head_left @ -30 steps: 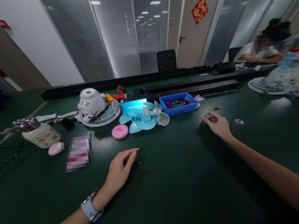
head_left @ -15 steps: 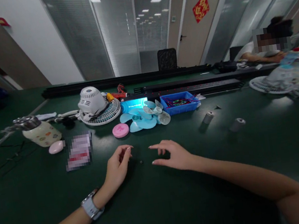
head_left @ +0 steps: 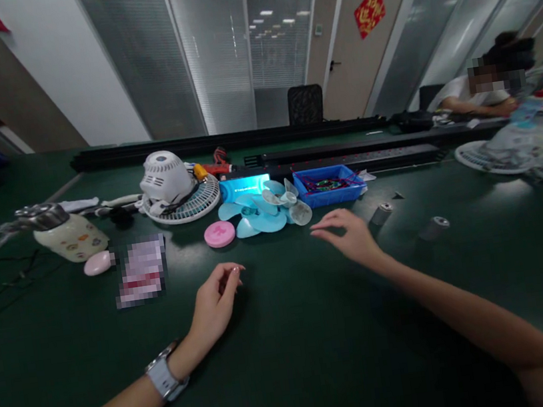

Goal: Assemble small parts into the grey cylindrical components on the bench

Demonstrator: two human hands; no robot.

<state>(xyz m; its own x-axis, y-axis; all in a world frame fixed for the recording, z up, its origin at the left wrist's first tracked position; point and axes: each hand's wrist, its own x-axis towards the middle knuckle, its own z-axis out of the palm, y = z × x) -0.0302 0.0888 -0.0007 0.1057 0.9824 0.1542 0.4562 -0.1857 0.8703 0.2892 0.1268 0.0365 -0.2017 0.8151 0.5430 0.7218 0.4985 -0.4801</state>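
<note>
My right hand (head_left: 349,236) is raised over the table, thumb and fingertips pinched together; whatever lies between them is too small or hidden to make out. It is nearest to a blue tray (head_left: 333,193) of wires and a silver cylindrical motor (head_left: 382,213). My left hand (head_left: 215,299), with a pale watch (head_left: 165,374) on the wrist, rests curled on the table. Its thumb meets the index finger, and the palm side is hidden. Just beyond the left hand sits a round pink case (head_left: 220,233), beside light-blue fan blades (head_left: 260,215).
A white fan housing (head_left: 165,178) sits on its grille at the back. At left are a patterned bottle (head_left: 70,237), a pink oval object (head_left: 99,263) and a blurred packet (head_left: 140,271). A second motor (head_left: 435,227) stands right. A person (head_left: 473,94) sits far right.
My right hand has moved up and right, and its spread fingers have come together. The tiny ring-shaped part between the hands no longer shows on the table. My left hand has barely moved.
</note>
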